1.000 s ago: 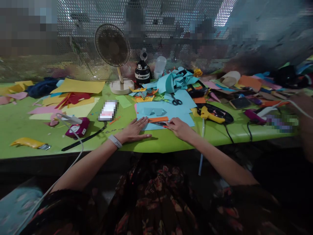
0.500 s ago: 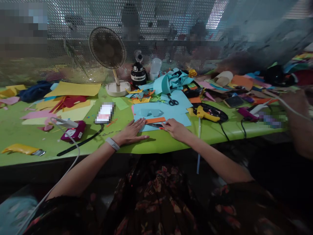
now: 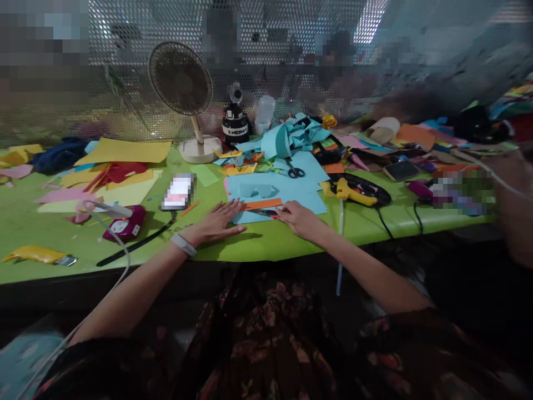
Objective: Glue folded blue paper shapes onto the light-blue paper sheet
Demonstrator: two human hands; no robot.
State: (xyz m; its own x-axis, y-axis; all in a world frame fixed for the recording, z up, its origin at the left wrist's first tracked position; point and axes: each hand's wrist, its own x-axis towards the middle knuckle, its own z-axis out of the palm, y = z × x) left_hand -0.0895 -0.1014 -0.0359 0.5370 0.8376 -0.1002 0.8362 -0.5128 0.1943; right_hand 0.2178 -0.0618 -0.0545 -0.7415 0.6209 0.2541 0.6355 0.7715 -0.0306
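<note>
My left hand [image 3: 214, 223] lies flat with its fingers spread, at the left edge of a light blue paper sheet [image 3: 296, 191]. Its fingertips are close to the left end of an orange paper strip [image 3: 266, 204] lying on that sheet. The fingers of my right hand [image 3: 296, 218] are closed at the strip's right end, around a slim dark pointed tool [image 3: 263, 212] with red near its grip. The tool points left, low along the strip; its exact kind is unclear. Behind the strip sits a small cut-out shape of light blue paper [image 3: 259, 190].
Dark scissors [image 3: 296, 173] lie beyond the sheet. A yellow glue gun [image 3: 353, 194] rests on a black holder at right. Further left are a phone [image 3: 178, 191], a purple device [image 3: 126, 225] with a cable, and a yellow cutter [image 3: 39, 255]. A fan [image 3: 200, 150] stands behind.
My left hand has slid a little to the left, off the strip's left end. My right hand and the tool have hardly moved.
</note>
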